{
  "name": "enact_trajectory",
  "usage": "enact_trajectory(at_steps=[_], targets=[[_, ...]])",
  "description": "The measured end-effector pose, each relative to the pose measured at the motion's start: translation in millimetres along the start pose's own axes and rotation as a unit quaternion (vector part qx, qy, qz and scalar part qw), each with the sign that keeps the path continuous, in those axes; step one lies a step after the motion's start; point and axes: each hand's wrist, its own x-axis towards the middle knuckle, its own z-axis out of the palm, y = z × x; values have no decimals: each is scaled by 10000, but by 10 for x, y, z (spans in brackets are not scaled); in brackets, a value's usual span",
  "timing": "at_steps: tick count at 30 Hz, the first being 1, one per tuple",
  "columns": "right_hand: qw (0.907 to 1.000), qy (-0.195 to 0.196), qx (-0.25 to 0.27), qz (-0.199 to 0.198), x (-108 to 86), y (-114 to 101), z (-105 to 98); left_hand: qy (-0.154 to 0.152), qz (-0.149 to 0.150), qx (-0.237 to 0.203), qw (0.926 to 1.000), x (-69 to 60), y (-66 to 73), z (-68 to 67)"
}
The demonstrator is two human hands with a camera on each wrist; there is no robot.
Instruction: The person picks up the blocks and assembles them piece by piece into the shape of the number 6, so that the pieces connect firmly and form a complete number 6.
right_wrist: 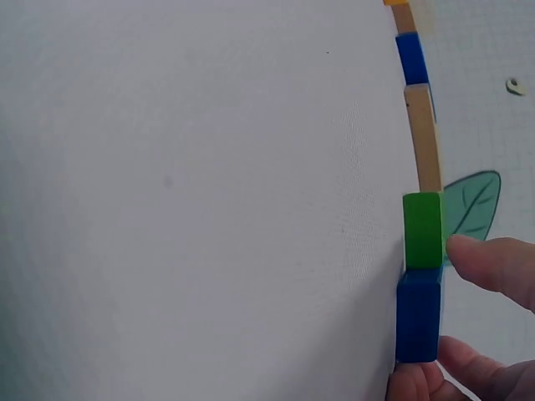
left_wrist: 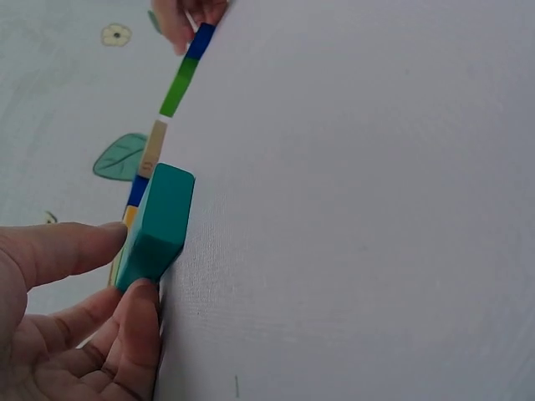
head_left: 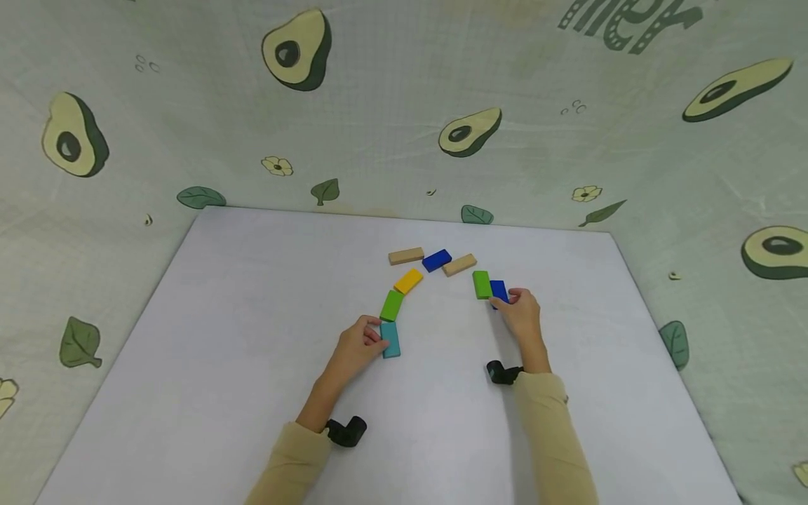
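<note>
Two wooden blocks [head_left: 406, 256] beyond teal block [head_left: 392, 339]

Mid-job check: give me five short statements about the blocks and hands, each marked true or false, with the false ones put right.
1. The left hand holds the teal block. True.
2. Neither hand holds the yellow block. True.
3. The right hand is on a wooden block. False: its fingers are at the right-hand blue block.
4. The far blue block lies between two green blocks. False: two wooden blocks flank it.
5. The teal block is left of the yellow block in the head view. True.
</note>
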Motion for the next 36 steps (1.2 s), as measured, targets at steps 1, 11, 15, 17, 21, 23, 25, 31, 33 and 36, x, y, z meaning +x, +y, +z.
enact_trajectory(at_steps=[1, 11, 15, 17, 21, 23, 25, 31, 33, 36], targets=[[10000, -1, -35, 15, 2, -2, 6, 1, 6, 23, 10000, 2, -3, 3], [9998, 192, -94, 13, 43, 7, 59, -8, 75, 145, 9999, 23, -8, 15], [9997, 153, -89, 138, 48, -4, 57, -8, 103, 141, 9998, 24, -13, 14], [9997, 127, -94, 175, 49, -8, 58, -4, 89, 135, 9999, 21, -16, 12], [9997, 98, -85, 191, 45, -14, 63, 3, 49, 120, 9999, 16, -25, 10], [9997, 105, -72, 195, 44, -14, 64, 15, 51, 123, 9999, 15, -30, 11], [9997, 113, -50, 205, 42, -12, 64, 25, 43, 133, 9999, 16, -34, 11], [9995, 190, 32, 242, 39, -6, 72, 39, 1, 87, 10000, 23, -41, 13], [9994, 221, 64, 253, 35, -3, 76, 46, -19, 45, 10000, 19, -36, 9], [9993, 297, 105, 198, 23, 4, 77, 59, -31, 10, 10000, 8, -24, 4]])
